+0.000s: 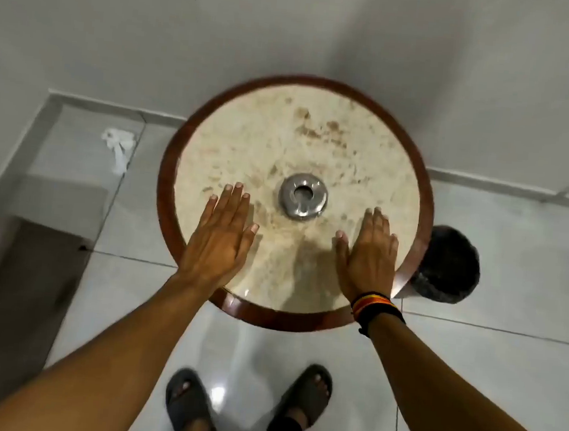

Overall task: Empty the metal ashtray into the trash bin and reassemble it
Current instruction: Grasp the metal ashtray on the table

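Left hand (218, 233): flat, fingers spread, holding nothing. Metal ashtray (303, 196): round, no long axis, lid on; ahead and between my 2 hands, about equally near. Right hand (371, 254): flat, empty. Trash bin (451, 264): just right of it, on the floor.

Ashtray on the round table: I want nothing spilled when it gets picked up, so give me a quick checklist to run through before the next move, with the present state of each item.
1. Ashtray upright on the table, lid on: ok.
2. Left hand free, flat on the table: ok.
3. Right hand free, flat on the table: ok.
4. Table around the ashtray bare: ok.
5. Trash bin close, on the floor right of the table: ok.
6. How full the ashtray is: cannot tell.
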Motion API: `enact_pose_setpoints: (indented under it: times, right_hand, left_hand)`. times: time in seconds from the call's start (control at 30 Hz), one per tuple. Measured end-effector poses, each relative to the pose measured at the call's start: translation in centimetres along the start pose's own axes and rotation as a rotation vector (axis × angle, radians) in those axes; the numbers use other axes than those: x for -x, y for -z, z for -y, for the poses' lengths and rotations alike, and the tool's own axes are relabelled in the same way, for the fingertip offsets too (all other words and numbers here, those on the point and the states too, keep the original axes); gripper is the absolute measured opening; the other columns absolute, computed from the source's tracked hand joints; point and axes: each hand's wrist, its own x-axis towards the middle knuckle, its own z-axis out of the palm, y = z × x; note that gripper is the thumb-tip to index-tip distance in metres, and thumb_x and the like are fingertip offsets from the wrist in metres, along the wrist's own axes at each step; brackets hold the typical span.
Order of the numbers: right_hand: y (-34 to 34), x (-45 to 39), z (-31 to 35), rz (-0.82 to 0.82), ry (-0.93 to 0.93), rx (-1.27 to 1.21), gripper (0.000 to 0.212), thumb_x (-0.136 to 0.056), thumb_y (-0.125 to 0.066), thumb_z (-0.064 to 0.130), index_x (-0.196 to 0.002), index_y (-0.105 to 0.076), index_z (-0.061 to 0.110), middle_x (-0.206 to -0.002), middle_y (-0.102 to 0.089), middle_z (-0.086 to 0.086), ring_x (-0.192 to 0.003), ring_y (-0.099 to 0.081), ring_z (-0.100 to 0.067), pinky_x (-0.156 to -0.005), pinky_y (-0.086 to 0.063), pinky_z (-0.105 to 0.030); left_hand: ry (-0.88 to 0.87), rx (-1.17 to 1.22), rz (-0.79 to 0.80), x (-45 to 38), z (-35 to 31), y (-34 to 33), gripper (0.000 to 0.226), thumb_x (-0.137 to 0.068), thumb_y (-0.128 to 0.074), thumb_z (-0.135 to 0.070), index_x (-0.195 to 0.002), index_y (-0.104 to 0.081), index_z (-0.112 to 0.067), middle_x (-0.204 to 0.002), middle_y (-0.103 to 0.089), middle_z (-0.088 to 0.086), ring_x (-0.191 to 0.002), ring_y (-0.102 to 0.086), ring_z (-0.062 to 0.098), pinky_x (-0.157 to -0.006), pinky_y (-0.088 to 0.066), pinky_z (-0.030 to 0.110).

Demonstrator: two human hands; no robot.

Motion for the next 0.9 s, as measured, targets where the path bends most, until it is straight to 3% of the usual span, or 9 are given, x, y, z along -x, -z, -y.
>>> enact_pose_setpoints:
  times: [0.1,0.27,0.37,0.47,0.67,0.9]
  right_hand:
    - [-4.6,1.1,-1.9,0.09,-0.059,0.011,0.073,-0.101,-0.036,0.051,-0.157,-0.021,0.007,-0.166,-0.019,-0.012,-0.153,-0.015,-0.028,-0.124,-0.014,-0.051]
    - [-5.9,2.0,-2.4,0.032,-0.021,0.008,0.077,-0.096,-0.039,0.055,-0.156,-0.026,0.007,-0.164,-0.023,-0.013,-0.152,-0.02,-0.031,-0.124,-0.015,-0.052]
    - [-4.6,0.5,-0.9,-0.016,-0.026,-0.09,0.083,-0.091,-0.045,0.06,-0.154,-0.029,0.008,-0.162,-0.027,-0.014,-0.149,-0.026,-0.032,-0.121,-0.023,-0.051]
    - [-3.3,-2.7,2.1,-0.031,0.056,-0.164,0.087,-0.086,-0.055,0.063,-0.153,-0.031,0.013,-0.16,-0.029,-0.013,-0.147,-0.028,-0.029,-0.119,-0.03,-0.048]
    - [-4.1,-8.5,7.5,0.157,0.162,-0.119,0.096,-0.07,-0.076,0.055,-0.149,-0.035,0.019,-0.152,-0.038,-0.01,-0.139,-0.037,-0.033,-0.099,-0.05,-0.052]
    - [-4.3,-9.2,7.4,0.184,0.167,-0.091,0.091,-0.069,-0.074,0.057,-0.144,-0.038,0.019,-0.141,-0.042,-0.007,-0.129,-0.041,-0.031,-0.096,-0.047,-0.051]
  left_hand:
    - [0.061,0.017,0.031,0.3,1.0,-4.7,0.075,-0.107,-0.014,-0.051,-0.168,-0.018,-0.007,-0.179,-0.009,0.012,-0.165,0.002,0.02,-0.13,0.017,0.026]
    - [0.1,-0.034,-0.049,-0.2,1.5,-8.2,0.072,-0.11,-0.025,-0.046,-0.168,-0.015,-0.004,-0.179,-0.012,0.017,-0.167,-0.008,0.029,-0.136,-0.003,0.047]
    - [0.126,-0.107,-0.114,-0.7,0.9,-8.9,0.068,-0.111,-0.029,-0.039,-0.168,-0.016,-0.004,-0.178,-0.016,0.017,-0.167,-0.011,0.029,-0.135,-0.01,0.052]
    - [0.124,-0.11,-0.137,-0.6,0.9,-9.1,0.066,-0.111,-0.029,-0.037,-0.168,-0.017,-0.005,-0.179,-0.017,0.015,-0.167,-0.011,0.026,-0.135,-0.012,0.053]
    - [0.126,-0.083,-0.142,-0.9,1.2,-9.1,0.066,-0.11,-0.027,-0.038,-0.167,-0.021,-0.005,-0.178,-0.02,0.014,-0.166,-0.013,0.027,-0.135,-0.013,0.053]
    - [0.114,-0.089,-0.161,-0.8,1.7,-9.5,0.065,-0.11,-0.031,-0.035,-0.167,-0.022,-0.005,-0.178,-0.02,0.014,-0.166,-0.013,0.026,-0.135,-0.014,0.053]
